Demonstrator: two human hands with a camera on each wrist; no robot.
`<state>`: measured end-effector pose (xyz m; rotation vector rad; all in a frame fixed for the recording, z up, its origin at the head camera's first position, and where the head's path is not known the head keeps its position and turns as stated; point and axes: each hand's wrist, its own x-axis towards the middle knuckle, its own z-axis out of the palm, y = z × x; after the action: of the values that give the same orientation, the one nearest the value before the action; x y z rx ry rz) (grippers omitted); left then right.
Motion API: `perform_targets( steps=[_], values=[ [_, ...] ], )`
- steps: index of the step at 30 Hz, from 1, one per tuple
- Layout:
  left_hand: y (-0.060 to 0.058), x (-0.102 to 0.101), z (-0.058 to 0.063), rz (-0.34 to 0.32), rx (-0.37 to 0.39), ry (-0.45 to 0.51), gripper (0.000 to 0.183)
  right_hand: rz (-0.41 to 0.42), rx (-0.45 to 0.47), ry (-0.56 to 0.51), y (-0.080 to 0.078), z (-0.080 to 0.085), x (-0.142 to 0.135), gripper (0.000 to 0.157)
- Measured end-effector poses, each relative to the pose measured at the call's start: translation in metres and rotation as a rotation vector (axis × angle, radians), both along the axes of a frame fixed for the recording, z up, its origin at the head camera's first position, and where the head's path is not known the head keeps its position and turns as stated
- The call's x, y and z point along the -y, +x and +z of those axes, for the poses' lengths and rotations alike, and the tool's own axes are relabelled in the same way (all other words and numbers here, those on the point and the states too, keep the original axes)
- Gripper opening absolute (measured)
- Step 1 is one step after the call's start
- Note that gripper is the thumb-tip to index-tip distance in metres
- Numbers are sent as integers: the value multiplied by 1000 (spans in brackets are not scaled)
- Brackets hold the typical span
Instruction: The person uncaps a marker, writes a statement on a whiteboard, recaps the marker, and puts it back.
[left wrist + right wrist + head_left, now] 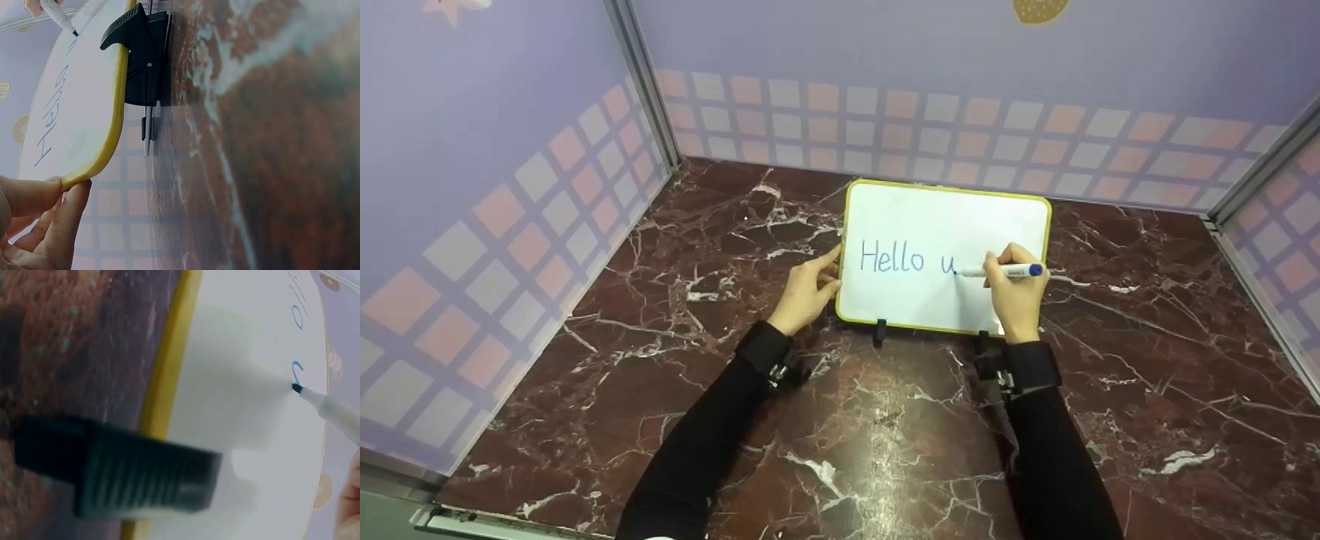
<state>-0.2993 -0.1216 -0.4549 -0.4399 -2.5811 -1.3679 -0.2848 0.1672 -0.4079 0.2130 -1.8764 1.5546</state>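
Note:
A whiteboard (915,217) with a yellow rim leans back on a black stand, bearing "Hello" and a further short stroke like a "u" in blue. My left hand (804,292) pinches the board's left edge between thumb and fingers; the left wrist view shows the thumb (34,196) on the front face and fingers behind. My right hand (1017,296) grips a white whiteboard marker (979,271) with a blue end. In the right wrist view the marker's dark tip (297,388) meets the board at the end of the newest stroke.
Two black clips (880,332) of the stand hook over the board's lower edge. The board stands on a dark red marble-patterned table (660,405). Lilac panels with pink and white squares (780,120) wall in the back and both sides.

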Motion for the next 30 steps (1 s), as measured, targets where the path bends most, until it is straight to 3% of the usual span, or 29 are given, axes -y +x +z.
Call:
perform_targets(
  steps=[17, 23, 30],
  values=[
    [-1, 0, 0, 0, -8, 13, 59, -66, -139, -69, -1, -3, -1, 28],
    [0, -1, 1, -4, 22, 22, 60, -124, -124, -50, -15, -17, -8, 30],
    [0, 0, -1, -3, -18, 6, 59, -176, -149, -5, -22, -24, -17, 32]
  ],
)
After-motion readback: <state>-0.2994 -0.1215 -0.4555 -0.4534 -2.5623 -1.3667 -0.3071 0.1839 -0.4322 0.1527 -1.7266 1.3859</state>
